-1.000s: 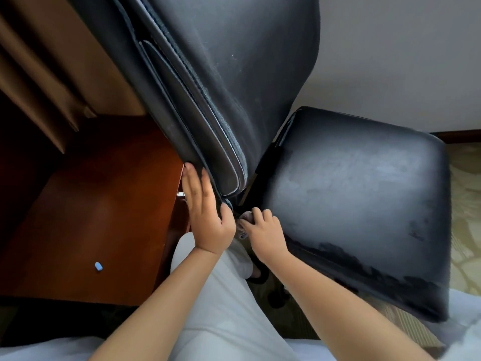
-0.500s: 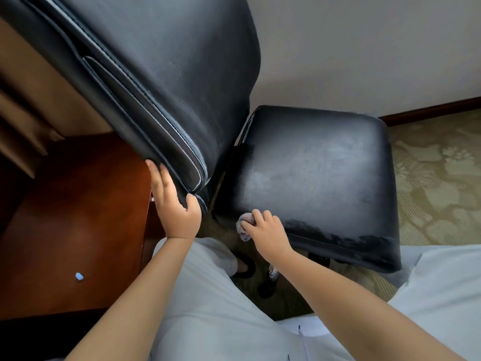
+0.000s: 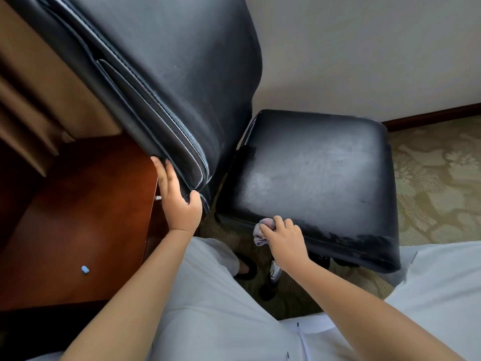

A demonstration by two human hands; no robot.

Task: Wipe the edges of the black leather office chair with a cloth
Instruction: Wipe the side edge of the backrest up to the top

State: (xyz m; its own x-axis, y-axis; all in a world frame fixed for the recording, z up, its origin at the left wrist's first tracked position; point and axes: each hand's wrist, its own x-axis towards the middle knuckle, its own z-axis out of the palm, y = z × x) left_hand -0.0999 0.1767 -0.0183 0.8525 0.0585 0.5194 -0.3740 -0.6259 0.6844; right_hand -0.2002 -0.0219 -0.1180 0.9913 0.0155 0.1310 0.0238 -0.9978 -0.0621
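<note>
Item: black leather office chair (image 3: 312, 178), one. Backrest fills the upper left of the frame, seat the centre right. Seat surface shows a pale dusty haze at its middle and scuffed, worn patches along the lower front edge.

Cloth (image 3: 261, 231), one, small and greyish-lilac, bunched against the near-left seat edge, lower centre of frame.

Right hand (image 3: 285, 237), one. Its fingers curl over the cloth and pinch it against the seat's stitched edge.

Left hand (image 3: 179, 201), one. Fingers straight and lying together along the rear lower corner of the backrest, thumb hooked round the front of that corner, steadying the chair.

Wooden worktop (image 3: 78, 217), one, reddish-brown, left of frame, just beside the backrest. Small blue object (image 3: 85, 269), one, lying on it at lower left; kind cannot be told.

Chair castors visible under the seat: at least two, partly hidden.

Risks, as judged:
- Chair probably rolls or swivels; pressure from the wiping hand could turn it away if the left hand slackens
- Backrest sits close to the worktop edge; a push could knock one against the other
- Cloth is small and wadded; it could slip from the fingers and drop to the carpet (image 3: 429, 178)
- Worn leather at the front edge may flake further under hard rubbing
- Bunched cloth may skip the seam groove, leaving dust there
</note>
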